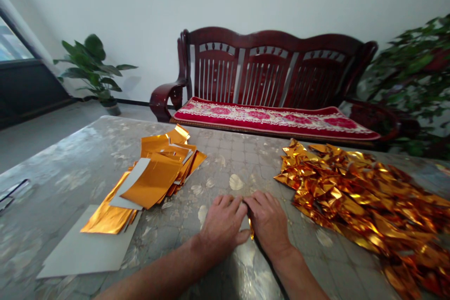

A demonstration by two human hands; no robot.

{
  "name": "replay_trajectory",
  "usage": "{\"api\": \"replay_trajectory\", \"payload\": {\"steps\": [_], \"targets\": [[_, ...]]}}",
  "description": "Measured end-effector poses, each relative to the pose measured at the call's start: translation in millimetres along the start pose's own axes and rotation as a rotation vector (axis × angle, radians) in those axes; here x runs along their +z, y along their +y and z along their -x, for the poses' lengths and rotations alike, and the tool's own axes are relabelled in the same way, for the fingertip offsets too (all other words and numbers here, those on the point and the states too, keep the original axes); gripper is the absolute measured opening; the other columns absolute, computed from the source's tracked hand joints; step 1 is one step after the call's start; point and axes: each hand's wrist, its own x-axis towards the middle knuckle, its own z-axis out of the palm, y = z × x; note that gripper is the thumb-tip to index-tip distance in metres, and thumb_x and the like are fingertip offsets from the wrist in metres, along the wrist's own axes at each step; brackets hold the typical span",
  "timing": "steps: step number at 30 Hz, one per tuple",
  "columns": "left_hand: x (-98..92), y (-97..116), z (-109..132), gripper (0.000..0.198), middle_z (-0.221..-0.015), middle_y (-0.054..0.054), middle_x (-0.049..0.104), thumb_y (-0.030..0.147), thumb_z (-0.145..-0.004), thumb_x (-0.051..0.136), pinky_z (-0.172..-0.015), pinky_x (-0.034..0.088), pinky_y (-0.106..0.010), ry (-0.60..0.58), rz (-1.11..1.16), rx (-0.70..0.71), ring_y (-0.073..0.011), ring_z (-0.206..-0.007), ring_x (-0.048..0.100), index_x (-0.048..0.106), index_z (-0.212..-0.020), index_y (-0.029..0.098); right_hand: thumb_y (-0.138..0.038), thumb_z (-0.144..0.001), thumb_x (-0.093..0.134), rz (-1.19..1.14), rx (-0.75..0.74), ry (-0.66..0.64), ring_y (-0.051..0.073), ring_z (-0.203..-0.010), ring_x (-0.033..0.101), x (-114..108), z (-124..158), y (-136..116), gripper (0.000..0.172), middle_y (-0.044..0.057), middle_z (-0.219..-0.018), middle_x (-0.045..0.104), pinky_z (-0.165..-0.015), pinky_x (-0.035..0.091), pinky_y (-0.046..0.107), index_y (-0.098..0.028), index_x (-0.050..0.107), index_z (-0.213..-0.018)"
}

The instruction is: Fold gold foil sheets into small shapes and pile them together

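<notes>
My left hand [225,221] and my right hand [267,218] meet at the front middle of the table, fingertips pressed together. Between them a narrow strip of gold foil paper [251,228] shows; my fingers hide the rest of it. Both hands are closed on this piece. Left of them lies a loose stack of flat gold foil sheets [154,178], some with the pale backing up. Under its near end are larger white sheets [87,248]. To the right spreads a big heap of folded gold foil pieces [337,192].
The table [218,154] has a patterned, glossy cover. A pair of glasses [14,190] seems to lie at its left edge. Behind stands a dark wooden bench [267,70] with a red patterned cushion [260,115]. Potted plants [93,68] flank it.
</notes>
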Motion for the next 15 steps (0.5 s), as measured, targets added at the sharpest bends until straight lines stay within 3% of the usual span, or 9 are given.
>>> {"api": "replay_trajectory", "payload": {"steps": [15], "targets": [[-1.7,0.9,0.0,0.045,-0.123,-0.004,0.062,0.045,-0.082,0.068,-0.094,0.039,-0.042,-0.007,0.004,-0.014,-0.026,-0.11,0.054,0.054,-0.118,0.023,-0.013,-0.088,0.065,-0.059,0.019,-0.069,0.019,-0.082,0.052,-4.7,-3.0,-0.5,0.01,0.002,-0.082,0.062,-0.075,0.035,0.03,-0.022,0.069,-0.086]]}}
